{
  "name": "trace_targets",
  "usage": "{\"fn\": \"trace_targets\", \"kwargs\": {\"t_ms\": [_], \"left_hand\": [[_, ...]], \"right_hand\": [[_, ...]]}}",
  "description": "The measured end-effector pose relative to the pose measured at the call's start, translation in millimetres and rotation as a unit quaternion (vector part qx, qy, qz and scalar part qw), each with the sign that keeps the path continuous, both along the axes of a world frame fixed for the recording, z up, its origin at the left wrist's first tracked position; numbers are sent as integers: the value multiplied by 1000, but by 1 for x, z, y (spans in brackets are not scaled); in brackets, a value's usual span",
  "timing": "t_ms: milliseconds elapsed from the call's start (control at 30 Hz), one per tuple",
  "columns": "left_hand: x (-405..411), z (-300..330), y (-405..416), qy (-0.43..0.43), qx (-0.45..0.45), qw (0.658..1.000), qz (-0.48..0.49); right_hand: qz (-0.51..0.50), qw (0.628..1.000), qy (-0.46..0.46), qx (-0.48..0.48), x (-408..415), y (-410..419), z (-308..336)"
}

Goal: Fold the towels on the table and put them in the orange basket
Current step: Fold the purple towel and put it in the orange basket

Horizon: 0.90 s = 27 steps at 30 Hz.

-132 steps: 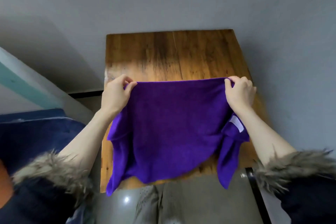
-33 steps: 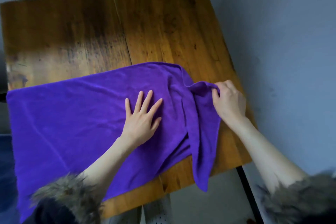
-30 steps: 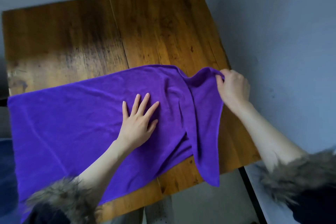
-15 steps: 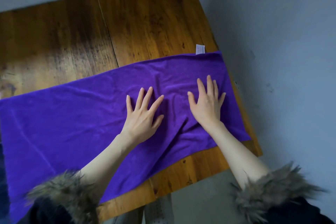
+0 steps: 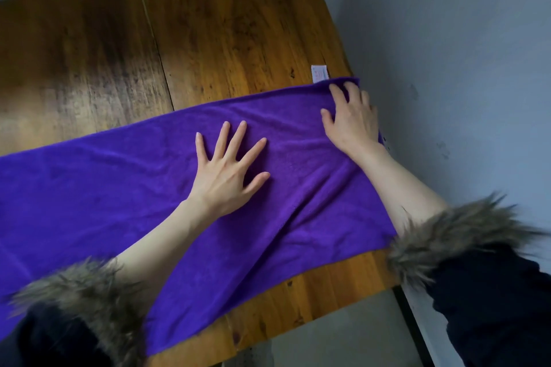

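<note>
A purple towel [image 5: 104, 188] lies spread in a long band across the wooden table [image 5: 223, 33], running off the left edge of view. A white label [image 5: 319, 73] sticks out at its far right corner. My left hand [image 5: 229, 170] rests flat on the towel's middle, fingers spread. My right hand [image 5: 350, 116] lies on the towel's far right corner, fingers curled at the edge beside the label. No orange basket is in view.
The table's right edge runs close to a grey wall [image 5: 462, 53]. Its near edge shows bare wood below the towel, with grey floor [image 5: 343, 334] beyond. Fur-trimmed dark sleeves [image 5: 465, 235] cover both forearms.
Earlier I held the towel up, then laid it down and pulled its right end out flat. In the last half second my right hand slid from the towel's middle to its far right corner.
</note>
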<state>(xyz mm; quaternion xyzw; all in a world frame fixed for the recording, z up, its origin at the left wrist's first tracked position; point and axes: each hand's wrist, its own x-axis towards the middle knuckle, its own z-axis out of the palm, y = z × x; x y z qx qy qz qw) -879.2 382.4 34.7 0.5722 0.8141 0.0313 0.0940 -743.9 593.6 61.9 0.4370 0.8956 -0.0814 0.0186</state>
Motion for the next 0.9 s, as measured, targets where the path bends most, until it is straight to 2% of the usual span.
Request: {"fn": "trace_targets", "kwargs": {"t_ms": [133,233,433,567,700,900], "left_hand": [[3,-5,0,14,3,1000,3],[5,-1,1,10,11,1000,10],[26,17,-2,-29,42,998,43],[59,14,-26,-42,23,999,-2],[70,1,-43,-29,-11,999,-43],[71,3,-44,-24,-6,999,-44]], "right_hand": [[8,996,-88,0,-14,25,-2],[6,993,-117,2,-18,29,1],[-1,999,41,-20,13,-48,2],[-59,993,96,-19,67,-122,-10],[-97,994,36,-26,107,-143,-26],[-66,996,-54,-19,152,-121,-37]]}}
